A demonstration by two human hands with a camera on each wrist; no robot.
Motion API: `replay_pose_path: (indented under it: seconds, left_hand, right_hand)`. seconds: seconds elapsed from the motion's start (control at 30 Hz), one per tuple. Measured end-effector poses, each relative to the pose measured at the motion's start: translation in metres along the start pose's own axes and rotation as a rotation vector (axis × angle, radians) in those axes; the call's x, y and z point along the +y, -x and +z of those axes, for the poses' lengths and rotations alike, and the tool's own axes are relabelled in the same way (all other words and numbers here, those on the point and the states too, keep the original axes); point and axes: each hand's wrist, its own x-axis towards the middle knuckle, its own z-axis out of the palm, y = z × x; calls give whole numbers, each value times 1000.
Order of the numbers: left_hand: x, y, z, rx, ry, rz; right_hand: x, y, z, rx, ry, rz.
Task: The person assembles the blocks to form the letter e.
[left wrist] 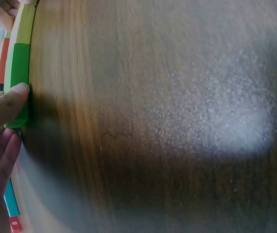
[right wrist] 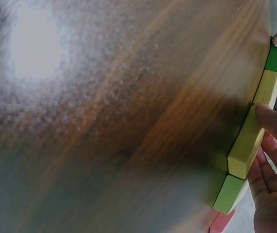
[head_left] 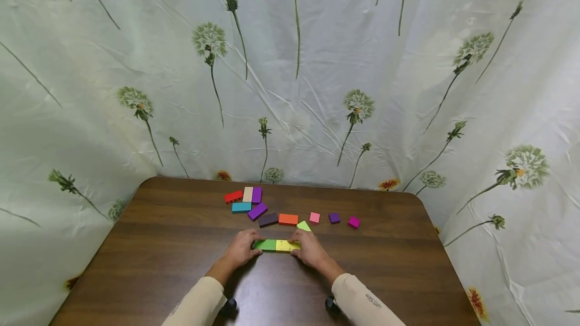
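Observation:
A green block [head_left: 265, 245] and a yellow block [head_left: 285, 246] lie end to end in a row on the wooden table, touching. My left hand [head_left: 243, 248] pinches the green block at its left end, the thumb on its near side in the left wrist view. At the other end, my right hand [head_left: 310, 248] grips the yellow block between thumb and fingers. Part of each block is hidden by the fingers. Just beyond the right hand lies a lime-green block [head_left: 304, 226], partly covered by it; the right wrist view also shows this light green block [right wrist: 230, 194].
Farther back on the table [head_left: 181, 235] are orange [head_left: 288, 219], dark [head_left: 268, 220], purple [head_left: 258, 211], teal [head_left: 241, 208], red [head_left: 233, 196] and beige [head_left: 247, 194] blocks. Pink [head_left: 314, 218], violet [head_left: 334, 218] and magenta [head_left: 354, 222] pieces lie to the right. A flowered curtain [head_left: 290, 89] hangs behind.

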Motion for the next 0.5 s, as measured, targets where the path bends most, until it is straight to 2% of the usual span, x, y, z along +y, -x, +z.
replay_pose_path:
  seconds: [0.27,0.5]
  left_hand:
    - [-1,-2,1,-12,-3,-5]
    - [-1,-1,0,9,10,10]
  right_hand:
    - [-2,-1,-3,-25,-22,36]
    - [-2,0,-3,-23,-28,27]
